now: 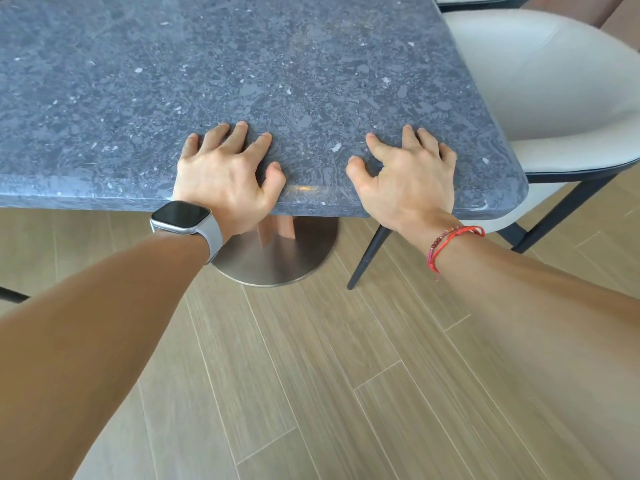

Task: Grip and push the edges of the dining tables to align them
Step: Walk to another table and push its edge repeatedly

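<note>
A dining table [277, 64] with a thick blue-grey speckled stone top fills the upper part of the head view. Its near edge [86, 200] runs across the frame and its rounded near right corner [512, 195] is in view. My left hand [225, 174], with a smartwatch on the wrist, lies over the near edge, fingers spread and curled on the top. My right hand [412, 178], with red bracelets on the wrist, lies over the same edge closer to the corner, fingers arched on the top. Both palms press against the edge. No second table shows.
Under the top stands a round brushed-metal pedestal base [277, 261]. A cream padded chair [554, 98] with dark legs stands tight against the table's right side, and another chair [485, 0] is behind it. A dark leg [14, 295] shows at the left edge. The floor [329, 393] is wood-look planks.
</note>
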A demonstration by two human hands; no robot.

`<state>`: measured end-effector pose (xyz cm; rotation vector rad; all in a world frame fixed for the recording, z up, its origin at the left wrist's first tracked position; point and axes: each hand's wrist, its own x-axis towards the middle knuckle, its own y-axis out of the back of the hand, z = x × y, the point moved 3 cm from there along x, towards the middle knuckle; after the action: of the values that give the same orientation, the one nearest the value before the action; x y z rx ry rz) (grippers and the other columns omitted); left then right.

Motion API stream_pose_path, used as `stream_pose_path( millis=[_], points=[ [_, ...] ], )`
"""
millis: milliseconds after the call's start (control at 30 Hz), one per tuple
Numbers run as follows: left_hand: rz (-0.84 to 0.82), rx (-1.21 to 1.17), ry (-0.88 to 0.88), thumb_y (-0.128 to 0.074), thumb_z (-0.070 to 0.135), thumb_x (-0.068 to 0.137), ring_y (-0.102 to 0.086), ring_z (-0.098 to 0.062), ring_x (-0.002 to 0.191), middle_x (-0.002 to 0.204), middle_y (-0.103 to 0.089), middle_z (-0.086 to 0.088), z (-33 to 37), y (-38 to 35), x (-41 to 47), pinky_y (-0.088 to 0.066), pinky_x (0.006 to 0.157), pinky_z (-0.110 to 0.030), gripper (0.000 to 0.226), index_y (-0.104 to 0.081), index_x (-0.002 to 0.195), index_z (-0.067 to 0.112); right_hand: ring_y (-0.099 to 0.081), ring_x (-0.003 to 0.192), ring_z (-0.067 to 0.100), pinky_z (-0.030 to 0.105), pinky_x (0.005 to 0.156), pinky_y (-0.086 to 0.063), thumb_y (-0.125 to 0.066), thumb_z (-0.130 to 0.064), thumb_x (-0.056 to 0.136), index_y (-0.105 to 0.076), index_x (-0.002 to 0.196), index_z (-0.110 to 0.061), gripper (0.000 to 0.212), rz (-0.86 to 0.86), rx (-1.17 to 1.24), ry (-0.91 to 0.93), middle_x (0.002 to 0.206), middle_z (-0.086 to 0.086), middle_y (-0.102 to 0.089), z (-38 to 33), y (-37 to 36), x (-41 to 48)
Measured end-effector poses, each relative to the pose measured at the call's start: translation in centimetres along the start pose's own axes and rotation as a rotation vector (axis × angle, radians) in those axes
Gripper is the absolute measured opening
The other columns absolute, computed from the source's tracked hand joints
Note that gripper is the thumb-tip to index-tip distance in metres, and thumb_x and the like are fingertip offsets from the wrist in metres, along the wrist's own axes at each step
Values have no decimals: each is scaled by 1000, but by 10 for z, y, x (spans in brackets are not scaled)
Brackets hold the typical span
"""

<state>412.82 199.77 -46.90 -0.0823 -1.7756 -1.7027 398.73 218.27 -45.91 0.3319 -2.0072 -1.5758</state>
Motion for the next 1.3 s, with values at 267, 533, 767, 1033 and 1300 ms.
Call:
stream_pose_path(
  millis=[267,533,767,1033,1300],
  points=[
    [-17,19,10,-36,48,94,-53,-39,134,141,-62,-17,10,-5,11,-39,110,-59,60,-66,134,15,-33,146,32,53,120,-20,-33,-64,91,-58,138,-39,59,10,14,3,154,19,-45,12,-2,15],
    [-53,42,32,-34,48,95,-51,-39,133,141,-60,-16,24,-15,29,-38,110,-58,60,-63,136,16,-35,146,29,52,120,-20,-36,-64,89,-60,136,-40,58,33,42,5,153,16,-48,28,-7,39],
    [-59,48,44,-32,48,95,-53,-37,127,131,-63,-14,31,-19,37,-40,106,-55,58,-62,132,16,-35,146,29,52,119,-20,-38,-63,90,-60,136,-41,55,37,48,23,152,15,-48,37,-11,50],
    [-71,69,64,-30,49,95,-54,-37,124,124,-63,-14,39,-24,45,-41,104,-54,58,-62,130,16,-36,145,30,53,118,-20,-36,-64,88,-61,135,-41,57,38,64,37,152,15,-49,46,-13,62],
    [-97,76,84,-26,50,95,-53,-36,124,122,-62,-14,47,-30,52,-39,106,-56,60,-61,130,16,-36,145,29,52,118,-21,-37,-64,89,-61,135,-41,57,41,71,50,151,15,-50,54,-14,72]
  ],
)
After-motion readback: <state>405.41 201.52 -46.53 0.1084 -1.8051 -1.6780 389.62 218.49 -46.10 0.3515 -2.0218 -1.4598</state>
